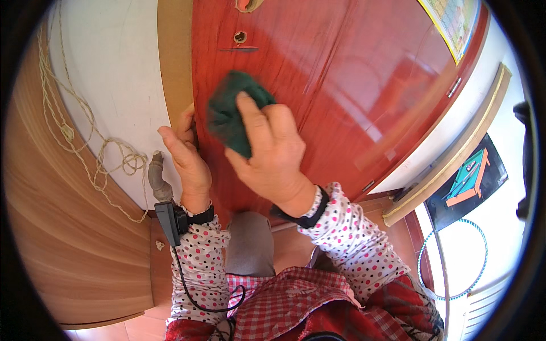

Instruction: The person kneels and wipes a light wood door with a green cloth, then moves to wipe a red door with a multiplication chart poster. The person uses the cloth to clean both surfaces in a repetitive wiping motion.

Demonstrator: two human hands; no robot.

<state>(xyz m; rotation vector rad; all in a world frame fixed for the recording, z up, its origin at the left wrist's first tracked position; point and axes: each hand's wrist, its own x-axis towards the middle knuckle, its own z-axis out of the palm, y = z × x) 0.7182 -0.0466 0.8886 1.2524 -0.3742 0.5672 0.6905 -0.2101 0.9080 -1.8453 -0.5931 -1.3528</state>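
Note:
A dark green cloth (227,113) lies bunched against a glossy red wooden door (352,62). My right hand (273,148) is closed on this cloth, its index finger stretched along the top, and cloth and fingertips look slightly blurred. At the door's left edge is my left hand (192,165), thumb pointing up and away. Its fingers bend round the edge and are partly hidden, so it appears to grip the door. Above the cloth the door has a small round hole (240,37) and a larger cut-out (248,4), with a dark scratch mark below the small one.
A tangled cord (122,162) hangs down the white wall on the left, near a grey pipe end (158,176). Curved wood panelling (74,216) stands at far left. To the right are a wooden strip (455,148), a picture of a green table (469,176) and a hoop (453,258).

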